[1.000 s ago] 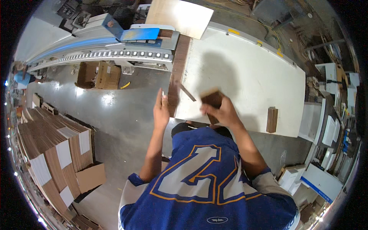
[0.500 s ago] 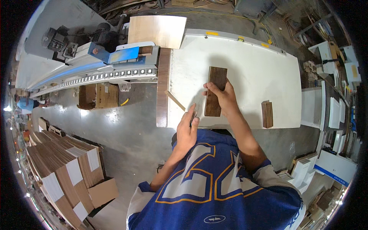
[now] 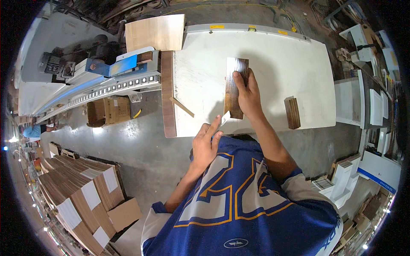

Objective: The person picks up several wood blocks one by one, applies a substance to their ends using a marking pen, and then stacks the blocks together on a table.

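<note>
My right hand [image 3: 249, 91] grips a dark brown wood-grain strip [image 3: 232, 96] by its right edge, thumb across its face. The strip is held over the white tabletop, long side running away from me, and its upper part shines in the light. Closed round a thin flat blade [image 3: 225, 116], my left hand [image 3: 206, 143] is at the strip's near left corner. The blade's pale pointed tip overlaps that corner; whether it touches cannot be made out, and its handle is hidden in my fingers.
A small stack of brown strips [image 3: 292, 113] stands on the white table [image 3: 205, 77] at right. A thin tan strip [image 3: 182, 107] lies at left. Beyond the table's left edge are a machine with a blue guard [image 3: 124, 65], a cardboard box [image 3: 109, 111] and stacked panels [image 3: 77, 183].
The blade has come up to the strip's near left corner and now shows pale and bright. The strip has tilted, so its face catches the light. The whole view has shifted slightly.
</note>
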Available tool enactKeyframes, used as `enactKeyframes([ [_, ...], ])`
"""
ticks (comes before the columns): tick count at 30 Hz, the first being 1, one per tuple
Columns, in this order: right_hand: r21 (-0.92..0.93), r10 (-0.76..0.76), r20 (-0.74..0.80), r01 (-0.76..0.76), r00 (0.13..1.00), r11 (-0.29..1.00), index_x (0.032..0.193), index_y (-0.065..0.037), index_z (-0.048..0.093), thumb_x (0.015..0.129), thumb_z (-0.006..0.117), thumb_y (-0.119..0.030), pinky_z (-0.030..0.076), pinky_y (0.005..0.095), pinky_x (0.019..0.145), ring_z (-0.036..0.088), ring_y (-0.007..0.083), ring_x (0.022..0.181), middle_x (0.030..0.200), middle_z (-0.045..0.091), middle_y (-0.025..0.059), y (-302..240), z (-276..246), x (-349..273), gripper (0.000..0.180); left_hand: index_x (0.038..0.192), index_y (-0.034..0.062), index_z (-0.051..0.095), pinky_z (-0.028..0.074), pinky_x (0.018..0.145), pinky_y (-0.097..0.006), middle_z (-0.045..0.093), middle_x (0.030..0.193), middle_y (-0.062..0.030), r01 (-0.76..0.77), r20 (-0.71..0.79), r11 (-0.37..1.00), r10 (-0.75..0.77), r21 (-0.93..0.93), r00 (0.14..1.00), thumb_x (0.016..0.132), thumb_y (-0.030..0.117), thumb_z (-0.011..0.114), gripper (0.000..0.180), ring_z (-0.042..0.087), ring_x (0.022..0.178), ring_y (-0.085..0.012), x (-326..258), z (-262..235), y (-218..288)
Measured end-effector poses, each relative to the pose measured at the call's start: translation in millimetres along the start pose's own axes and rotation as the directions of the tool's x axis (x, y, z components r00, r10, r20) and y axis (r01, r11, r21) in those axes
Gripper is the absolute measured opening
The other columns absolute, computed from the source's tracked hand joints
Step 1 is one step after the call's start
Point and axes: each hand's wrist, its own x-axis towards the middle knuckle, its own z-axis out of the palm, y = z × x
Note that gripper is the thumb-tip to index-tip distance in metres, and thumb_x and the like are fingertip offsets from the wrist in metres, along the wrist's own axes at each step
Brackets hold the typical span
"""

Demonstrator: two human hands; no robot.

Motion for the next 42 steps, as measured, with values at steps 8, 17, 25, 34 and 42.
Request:
enactKeyframes([
  [8,-0.09,-0.085,0.002,0.084,0.996,0.992,0.115,-0.002,0.058,0.109,0.059,-0.051,0.052,0.041,0.078,0.065,0.024,0.083,0.092,0.068,0.014,1,-11,0,0.049,0.152,0.0215,0.061,0.052,0.069,-0.046,0.059,0.088,-0.0145,0.037,0.031,0.999,-0.037,0.008,0.999,0.104,0.023,0.067,0.049,0.06,0.072,-0.0348,2,7,11],
  [17,-0.108,-0.011,0.111,0.023,0.994,0.994,0.119,-0.002,0.057,0.109,0.058,-0.047,0.053,0.0427,0.079,0.067,0.0239,0.085,0.095,0.07,0.0153,-3,-7,-2,0.046,0.151,0.0221,0.062,0.051,0.068,-0.046,0.057,0.085,-0.0146,0.084,0.016,0.996,-0.085,0.027,0.996,0.105,0.024,0.065,0.045,0.06,0.07,-0.0333,10,8,14],
  [25,-0.105,0.082,0.299,-0.052,0.951,0.993,0.111,-0.004,0.055,0.112,0.049,-0.045,0.051,0.0427,0.079,0.062,0.0252,0.081,0.087,0.064,0.0146,1,0,-15,0.042,0.152,0.019,0.061,0.052,0.068,-0.045,0.059,0.086,-0.0156,0.065,-0.122,0.998,-0.062,0.019,0.991,0.11,0.027,0.059,0.043,0.061,0.071,-0.0332,47,-6,13],
  [34,-0.293,0.096,0.399,0.028,0.912,0.956,0.11,0.0,0.055,0.114,0.044,-0.047,0.051,0.0503,0.07,0.069,0.0401,0.073,0.08,0.066,0.0245,-7,-6,-15,0.048,0.154,0.0204,0.058,0.054,0.075,-0.048,0.066,0.094,-0.0185,0.031,-0.174,0.998,-0.021,0.05,0.984,0.111,0.032,0.056,0.045,0.068,0.081,-0.0386,81,-19,4],
  [42,-0.301,0.14,0.599,0.06,0.789,0.952,0.112,0.002,0.056,0.114,0.045,-0.047,0.051,0.0475,0.072,0.067,0.0391,0.073,0.082,0.067,0.0252,3,-15,-21,0.05,0.153,0.0108,0.056,0.052,0.105,-0.045,0.066,0.14,-0.0254,0.24,-0.187,0.963,-0.26,-0.125,0.947,0.113,0.024,0.051,0.043,0.065,0.129,-0.0417,120,-31,-42],
])
